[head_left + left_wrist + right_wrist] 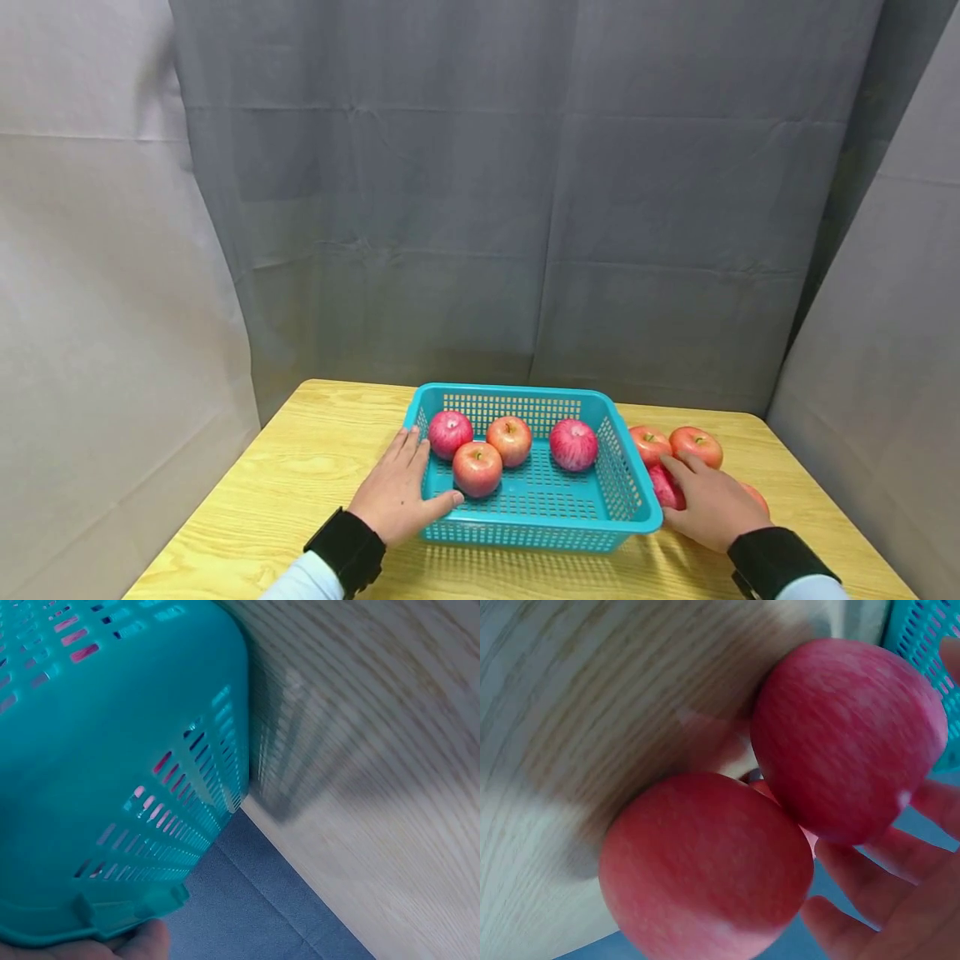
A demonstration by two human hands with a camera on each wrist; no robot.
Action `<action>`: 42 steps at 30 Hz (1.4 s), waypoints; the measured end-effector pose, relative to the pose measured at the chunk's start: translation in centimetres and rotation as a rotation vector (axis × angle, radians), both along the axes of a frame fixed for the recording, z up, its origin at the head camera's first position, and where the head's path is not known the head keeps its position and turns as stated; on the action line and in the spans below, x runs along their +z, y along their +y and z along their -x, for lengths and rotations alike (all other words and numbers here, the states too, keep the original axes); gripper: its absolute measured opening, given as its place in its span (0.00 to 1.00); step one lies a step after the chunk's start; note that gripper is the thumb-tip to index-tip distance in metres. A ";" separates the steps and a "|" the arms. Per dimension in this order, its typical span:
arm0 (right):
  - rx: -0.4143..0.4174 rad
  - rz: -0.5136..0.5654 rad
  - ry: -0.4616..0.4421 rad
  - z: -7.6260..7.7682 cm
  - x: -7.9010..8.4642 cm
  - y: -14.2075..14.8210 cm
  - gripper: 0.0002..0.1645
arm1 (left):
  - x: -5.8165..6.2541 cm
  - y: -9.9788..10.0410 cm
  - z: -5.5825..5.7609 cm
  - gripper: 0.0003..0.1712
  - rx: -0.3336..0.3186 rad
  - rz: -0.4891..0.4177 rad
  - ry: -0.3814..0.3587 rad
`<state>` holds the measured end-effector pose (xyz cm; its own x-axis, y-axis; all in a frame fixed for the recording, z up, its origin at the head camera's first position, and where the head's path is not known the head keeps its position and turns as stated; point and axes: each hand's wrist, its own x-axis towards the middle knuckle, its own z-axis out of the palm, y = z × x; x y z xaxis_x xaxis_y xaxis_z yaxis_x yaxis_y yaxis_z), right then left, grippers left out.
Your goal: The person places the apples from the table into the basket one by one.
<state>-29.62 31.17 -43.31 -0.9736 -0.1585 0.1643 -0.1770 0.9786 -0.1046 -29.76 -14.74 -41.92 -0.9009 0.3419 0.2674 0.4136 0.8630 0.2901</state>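
In the head view, my left hand [401, 492] rests at the near-left corner of a turquoise plastic basket [525, 533], fingers straight along the left rim and thumb over the front rim. Its fingertips [154, 941] show at the rim in the left wrist view. My right hand [712, 504] holds a dark red apple [847, 739] beside the basket's right wall, fingers and thumb around it. A lighter red apple [705, 862] lies against it near the fingers. Two more apples, one left [649, 445] and one right [696, 447], sit just beyond the hand.
Several apples lie in the basket: a dark one [451, 434] at the left, two lighter ones [509, 441] near it, and another dark one [573, 444] at the right. The wooden table [300, 467] is bordered by a grey cloth [450, 208] behind and pale cloths at the sides.
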 end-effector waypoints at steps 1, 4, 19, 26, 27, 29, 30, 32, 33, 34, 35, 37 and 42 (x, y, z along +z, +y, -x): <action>0.001 0.001 0.006 0.1 -0.1 -0.1 0.59 | 0.0 0.0 0.0 0.59 -0.002 -0.005 0.001; 0.002 0.004 0.015 0.1 -0.4 -0.2 0.60 | -0.1 0.0 0.0 0.59 -0.009 -0.012 0.004; -0.048 -0.011 -0.003 0.3 -0.8 -0.2 0.52 | 0.1 0.1 0.2 0.60 -0.003 0.000 0.004; -0.023 0.002 0.035 0.2 -0.1 0.2 0.50 | 0.1 0.0 0.2 0.61 0.001 0.003 -0.001; -0.026 0.001 0.041 0.1 0.3 0.2 0.50 | 0.1 0.0 0.2 0.61 0.000 0.003 -0.001; -0.033 0.003 0.042 0.0 1.0 0.2 0.52 | 0.0 -0.1 0.2 0.61 0.000 0.005 -0.002; -0.032 0.003 0.046 -0.1 1.4 0.1 0.52 | 0.1 -0.1 0.2 0.61 0.000 0.005 -0.003; -0.031 0.013 0.047 -0.2 2.3 0.0 0.55 | 0.2 -0.1 0.2 0.61 0.000 0.004 -0.007; -0.032 0.017 0.048 -0.3 2.8 0.0 0.56 | 0.3 -0.1 0.1 0.61 0.002 0.004 -0.009; -0.032 0.023 0.051 -0.3 3.2 0.0 0.57 | 0.3 -0.1 0.1 0.61 0.003 0.005 -0.012; -0.031 0.028 0.053 -0.3 3.7 0.0 0.58 | 0.4 -0.1 0.1 0.61 0.004 0.005 -0.013; -0.036 0.036 0.050 -0.3 4.6 0.1 0.60 | 0.5 0.0 -0.1 0.61 0.000 0.002 -0.015; -0.040 0.050 0.041 -0.3 6.5 0.1 0.62 | 0.5 0.1 -0.2 0.59 -0.010 -0.005 -0.005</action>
